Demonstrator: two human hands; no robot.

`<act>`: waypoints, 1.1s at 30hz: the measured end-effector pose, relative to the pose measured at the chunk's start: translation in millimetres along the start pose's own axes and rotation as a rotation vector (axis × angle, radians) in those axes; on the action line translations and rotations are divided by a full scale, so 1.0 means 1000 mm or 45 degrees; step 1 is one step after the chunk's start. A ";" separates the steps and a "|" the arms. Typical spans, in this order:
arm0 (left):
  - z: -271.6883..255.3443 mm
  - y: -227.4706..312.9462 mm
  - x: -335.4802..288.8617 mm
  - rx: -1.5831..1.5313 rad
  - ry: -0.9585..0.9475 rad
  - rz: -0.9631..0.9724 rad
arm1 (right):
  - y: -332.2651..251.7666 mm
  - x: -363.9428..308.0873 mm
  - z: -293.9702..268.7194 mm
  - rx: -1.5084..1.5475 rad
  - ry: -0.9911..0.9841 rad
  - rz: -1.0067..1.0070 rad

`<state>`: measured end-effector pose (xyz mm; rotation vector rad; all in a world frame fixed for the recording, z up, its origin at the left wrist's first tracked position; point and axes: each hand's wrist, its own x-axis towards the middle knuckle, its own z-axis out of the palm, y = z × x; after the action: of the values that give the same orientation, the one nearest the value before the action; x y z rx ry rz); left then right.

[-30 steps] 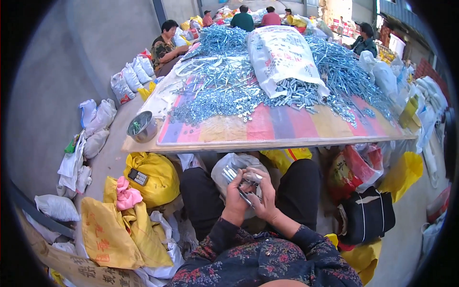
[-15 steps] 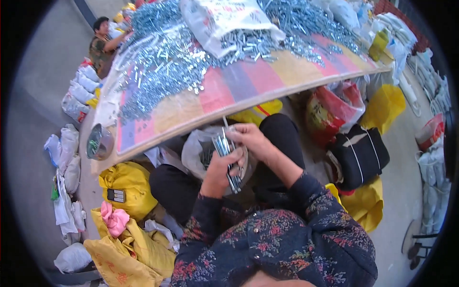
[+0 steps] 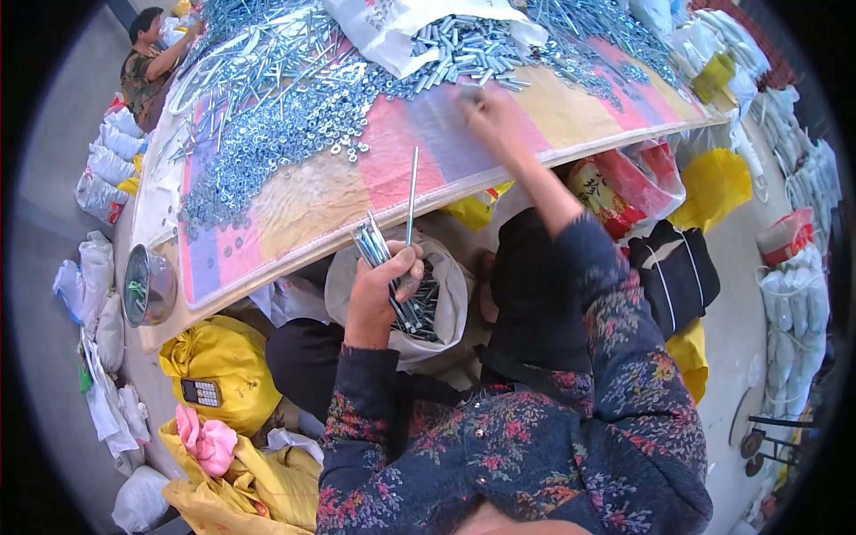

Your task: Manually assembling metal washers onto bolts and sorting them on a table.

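My left hand [image 3: 382, 283] is closed round a bundle of slim shiny metal rods [image 3: 370, 239]. One long rod [image 3: 412, 192] stands upright from its fingertips, apart from the rest. Under that hand is an open white sack [image 3: 456, 319] with dark metal pieces inside. My right hand [image 3: 492, 123] reaches over the table's striped cloth, near short metal sleeves [image 3: 464, 49] spilling from a white bag [image 3: 383, 31]. Motion smears its fingers, so whether they hold anything is unclear. Loose washers or nuts [image 3: 308, 125] lie heaped to the left, with long rods [image 3: 267, 45] behind them.
A clear bowl [image 3: 150, 283] sits at the table's left corner. Beside my left leg are a yellow bag [image 3: 227, 357] with a phone [image 3: 201, 392] and a pink cloth [image 3: 207, 443]. A black bundle [image 3: 676, 278] lies at right. Another person [image 3: 147, 71] works at far left.
My right hand has left the rods and moved up and forward over the table, toward the sleeves. My left hand, still gripping the bundle, has shifted slightly left. The view has shifted too.
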<state>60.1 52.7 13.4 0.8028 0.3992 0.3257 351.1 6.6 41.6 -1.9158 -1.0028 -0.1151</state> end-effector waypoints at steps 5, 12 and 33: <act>-0.012 0.001 -0.003 -0.069 0.016 -0.041 | 0.053 0.072 0.024 -0.809 -0.012 -0.156; -0.020 0.013 -0.008 0.019 0.107 0.038 | 0.034 0.085 0.014 0.156 -0.631 0.375; -0.049 0.008 -0.036 0.052 0.210 0.135 | -0.072 -0.033 0.050 0.547 -0.736 -0.002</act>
<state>4.5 73.2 -3.2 0.8418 0.5200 0.4856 264.3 41.8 48.4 -1.5700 -1.2791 0.6384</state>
